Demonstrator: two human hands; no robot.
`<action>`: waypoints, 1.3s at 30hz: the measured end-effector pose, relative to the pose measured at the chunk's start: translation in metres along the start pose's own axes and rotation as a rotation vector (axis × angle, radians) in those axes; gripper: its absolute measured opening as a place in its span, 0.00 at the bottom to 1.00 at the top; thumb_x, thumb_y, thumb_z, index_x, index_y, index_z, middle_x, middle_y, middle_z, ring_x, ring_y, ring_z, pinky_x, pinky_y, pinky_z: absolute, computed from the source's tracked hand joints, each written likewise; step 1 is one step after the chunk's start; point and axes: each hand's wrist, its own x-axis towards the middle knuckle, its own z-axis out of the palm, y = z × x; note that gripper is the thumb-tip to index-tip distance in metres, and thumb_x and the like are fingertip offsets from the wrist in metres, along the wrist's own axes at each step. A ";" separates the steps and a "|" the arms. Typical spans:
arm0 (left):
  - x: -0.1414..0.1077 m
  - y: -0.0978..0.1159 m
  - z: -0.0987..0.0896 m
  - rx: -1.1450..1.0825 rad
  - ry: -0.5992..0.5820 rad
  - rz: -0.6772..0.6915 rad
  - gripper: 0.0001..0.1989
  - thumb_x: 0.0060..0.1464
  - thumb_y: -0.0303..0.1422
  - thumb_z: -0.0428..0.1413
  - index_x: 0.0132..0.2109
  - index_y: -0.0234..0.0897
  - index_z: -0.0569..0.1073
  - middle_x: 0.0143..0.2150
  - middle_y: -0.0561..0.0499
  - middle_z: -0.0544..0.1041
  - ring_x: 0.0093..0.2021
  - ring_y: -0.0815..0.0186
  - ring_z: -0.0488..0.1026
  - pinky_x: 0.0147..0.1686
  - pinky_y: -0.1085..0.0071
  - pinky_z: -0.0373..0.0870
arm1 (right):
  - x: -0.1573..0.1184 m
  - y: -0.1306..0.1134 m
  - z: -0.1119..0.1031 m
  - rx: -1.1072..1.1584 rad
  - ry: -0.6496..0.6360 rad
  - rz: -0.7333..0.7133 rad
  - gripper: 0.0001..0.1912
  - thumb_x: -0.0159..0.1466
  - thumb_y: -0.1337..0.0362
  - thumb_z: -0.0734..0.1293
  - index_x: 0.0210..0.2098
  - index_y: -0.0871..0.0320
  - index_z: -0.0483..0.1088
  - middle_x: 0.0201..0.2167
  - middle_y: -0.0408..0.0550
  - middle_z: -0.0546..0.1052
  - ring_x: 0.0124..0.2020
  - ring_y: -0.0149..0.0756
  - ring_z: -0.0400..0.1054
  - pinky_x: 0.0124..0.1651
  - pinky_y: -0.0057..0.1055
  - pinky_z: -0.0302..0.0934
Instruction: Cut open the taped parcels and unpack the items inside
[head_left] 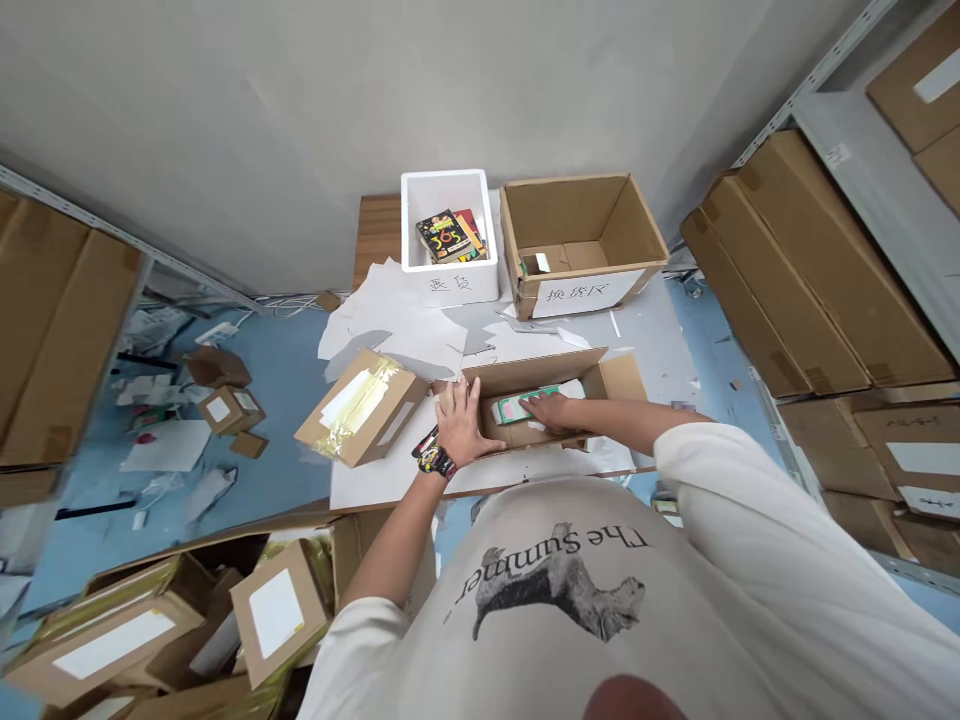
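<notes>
My left hand (pixel 459 425), with a colourful wristwatch (pixel 437 462) above it, lies flat with fingers spread on the near end of an open cardboard box (pixel 529 370). My right hand (pixel 546 410) rests on a green-and-white packet (pixel 510 408) inside that box, and its fingers hide part of the packet. Just left of my left hand, a small black-and-red object (pixel 425 441) lies partly under my wrist. A closed carton (pixel 360 408) bound with yellow tape sits left of the open box.
At the back of the white table (pixel 480 480) stand a white foam box (pixel 450 285) holding books and an open carton (pixel 577 225). Loose white paper lies on it. Stacked cartons fill shelves on both sides, taped parcels lie at lower left, and scraps litter the blue floor.
</notes>
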 end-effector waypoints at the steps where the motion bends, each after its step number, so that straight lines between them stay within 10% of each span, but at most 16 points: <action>1: -0.002 0.001 0.001 -0.010 0.012 -0.008 0.74 0.50 0.57 0.76 0.88 0.41 0.43 0.88 0.30 0.42 0.86 0.22 0.39 0.76 0.22 0.52 | 0.009 -0.002 0.001 -0.023 -0.034 -0.027 0.43 0.64 0.61 0.75 0.76 0.60 0.65 0.67 0.62 0.78 0.60 0.49 0.76 0.62 0.41 0.70; 8: -0.013 0.000 0.016 -0.193 0.132 -0.069 0.56 0.56 0.29 0.62 0.87 0.50 0.51 0.90 0.46 0.42 0.87 0.32 0.40 0.77 0.26 0.57 | 0.006 0.017 0.023 -0.030 0.021 -0.113 0.29 0.79 0.69 0.57 0.77 0.67 0.63 0.73 0.67 0.71 0.69 0.52 0.64 0.72 0.45 0.58; 19: -0.012 -0.014 0.044 -0.444 0.331 -0.006 0.51 0.53 0.25 0.56 0.84 0.47 0.61 0.89 0.54 0.46 0.88 0.43 0.44 0.84 0.37 0.48 | 0.001 0.003 0.035 0.052 -0.149 0.197 0.34 0.71 0.73 0.64 0.76 0.65 0.65 0.67 0.72 0.75 0.64 0.59 0.71 0.69 0.51 0.57; 24: 0.012 -0.012 0.047 -0.401 0.396 -0.065 0.38 0.55 0.27 0.57 0.73 0.45 0.77 0.87 0.49 0.55 0.80 0.43 0.62 0.77 0.39 0.60 | -0.011 0.013 -0.016 0.078 -0.052 0.156 0.41 0.64 0.72 0.71 0.77 0.64 0.64 0.68 0.71 0.75 0.66 0.61 0.70 0.69 0.49 0.59; 33: 0.125 -0.019 0.016 -0.324 0.396 -0.021 0.34 0.55 0.28 0.60 0.69 0.43 0.82 0.83 0.45 0.65 0.77 0.44 0.65 0.77 0.41 0.59 | -0.087 0.053 -0.183 -0.171 0.426 0.149 0.40 0.64 0.71 0.70 0.75 0.65 0.62 0.61 0.68 0.75 0.59 0.61 0.67 0.60 0.46 0.57; 39: 0.153 -0.022 0.008 -0.308 0.351 -0.013 0.31 0.52 0.29 0.64 0.64 0.42 0.85 0.82 0.47 0.68 0.73 0.38 0.61 0.77 0.40 0.61 | -0.176 0.041 -0.210 -0.242 0.551 0.281 0.36 0.66 0.71 0.68 0.73 0.65 0.64 0.54 0.64 0.76 0.55 0.59 0.64 0.55 0.44 0.53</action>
